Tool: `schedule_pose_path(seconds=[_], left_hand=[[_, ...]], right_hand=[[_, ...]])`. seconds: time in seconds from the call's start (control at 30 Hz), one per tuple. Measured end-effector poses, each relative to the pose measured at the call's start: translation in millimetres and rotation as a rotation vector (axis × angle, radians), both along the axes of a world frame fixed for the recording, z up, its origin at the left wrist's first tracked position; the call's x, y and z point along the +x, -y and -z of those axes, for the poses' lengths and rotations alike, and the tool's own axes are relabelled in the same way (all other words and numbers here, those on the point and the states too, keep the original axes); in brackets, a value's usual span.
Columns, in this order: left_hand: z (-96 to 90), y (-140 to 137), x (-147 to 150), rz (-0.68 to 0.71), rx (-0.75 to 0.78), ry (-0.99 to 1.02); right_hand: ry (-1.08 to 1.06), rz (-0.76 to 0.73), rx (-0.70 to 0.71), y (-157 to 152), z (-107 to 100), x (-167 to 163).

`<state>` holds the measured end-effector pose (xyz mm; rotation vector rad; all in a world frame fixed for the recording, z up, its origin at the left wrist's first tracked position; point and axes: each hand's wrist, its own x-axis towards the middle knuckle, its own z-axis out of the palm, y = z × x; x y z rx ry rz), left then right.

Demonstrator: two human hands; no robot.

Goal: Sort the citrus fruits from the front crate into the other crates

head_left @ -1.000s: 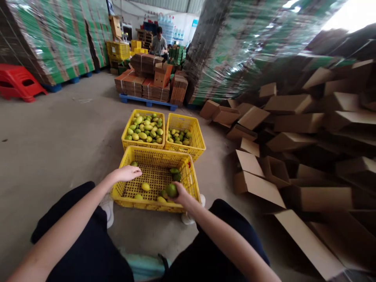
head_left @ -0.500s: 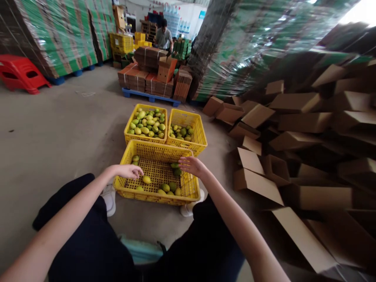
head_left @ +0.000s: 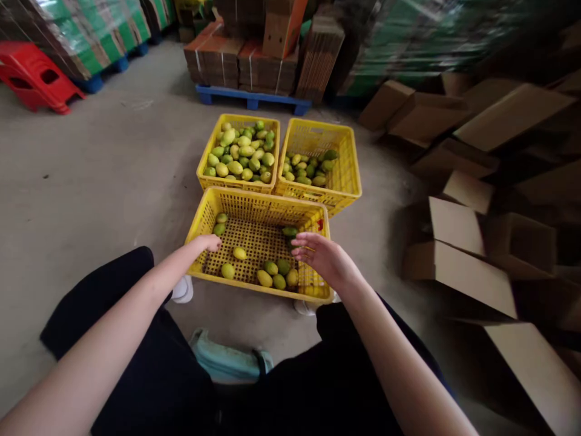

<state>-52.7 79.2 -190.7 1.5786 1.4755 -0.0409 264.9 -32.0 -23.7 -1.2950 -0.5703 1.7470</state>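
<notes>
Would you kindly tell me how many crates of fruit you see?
3: the near crate in front, the far left crate beyond it, and the far right crate beside that; others may be hidden.

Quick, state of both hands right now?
Left hand: looks curled, near a green fruit; whether it holds anything cannot be told.
Right hand: open, no fruit seen in it, over the near yellow crate.

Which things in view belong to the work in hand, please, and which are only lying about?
Likely in the work: left hand, right hand, near yellow crate and its fruits, rear left crate, rear right crate.

Seemingly lying about: red stool, loose cardboard boxes, bundled cardboard on the blue pallet.
</notes>
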Motion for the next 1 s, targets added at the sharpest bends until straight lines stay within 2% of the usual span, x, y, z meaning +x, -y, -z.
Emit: schedule_pose_path(seconds=[0.13,0.3,0.43,0.57,0.7,0.83,0.9,0.93,1.0], left_hand=[[32.9,-41,9,0.039,0.067,-0.255],[67.4,-88,26,0.030,0.156,-0.515],[91.8,-99,45,0.028,0.190,-0.658],[101.5,-93,57,0.017,0.210,-0.731],[93.6,-79,61,0.089,0.195,-0.670],[73.0,-56,68,0.167,0.070,-0.538],[53.5,-43,76,0.191,-0.004,-0.459],[39.5,-36,83,0.201,-0.037,-0.402],[1.3,-24,97,0.228,-0.073,-0.242]], right_hand=[[0.326,-0.053,0.082,30,-9,-7],[0.643,-0.354,0.238,44,-10,-23],[0.923,-0.393,0.300,40,4,-28],[0.974,-0.427,0.344,37,11,-29],[1.025,-0.450,0.327,36,13,-28],[1.029,-0.484,0.246,28,29,-29],[0.983,-0.412,0.195,21,41,-30],[0.941,-0.324,0.155,17,46,-30],[0.783,-0.118,0.031,9,51,-30]])
